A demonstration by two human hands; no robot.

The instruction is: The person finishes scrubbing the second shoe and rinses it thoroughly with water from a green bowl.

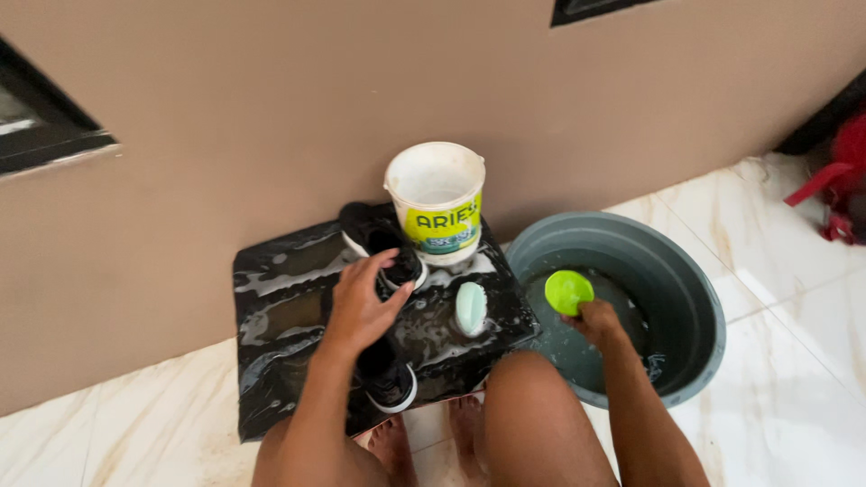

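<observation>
My left hand (361, 307) rests on a black shoe with a white sole (390, 383) that lies on a wet black plastic sheet (280, 307). A second black shoe (379, 236) lies farther back, by the wall. A pale green scrubbing brush (470, 308) sits on the sheet to the right of my left hand. My right hand (597, 320) holds a bright green plastic scoop (568, 291) inside a grey basin (699, 298) with some water in it.
A white bucket with a yellow label (436, 200) stands at the back of the sheet against the tan wall. My knees and bare feet (397, 446) are at the bottom. A red object (834, 180) sits at the right edge on the marble floor.
</observation>
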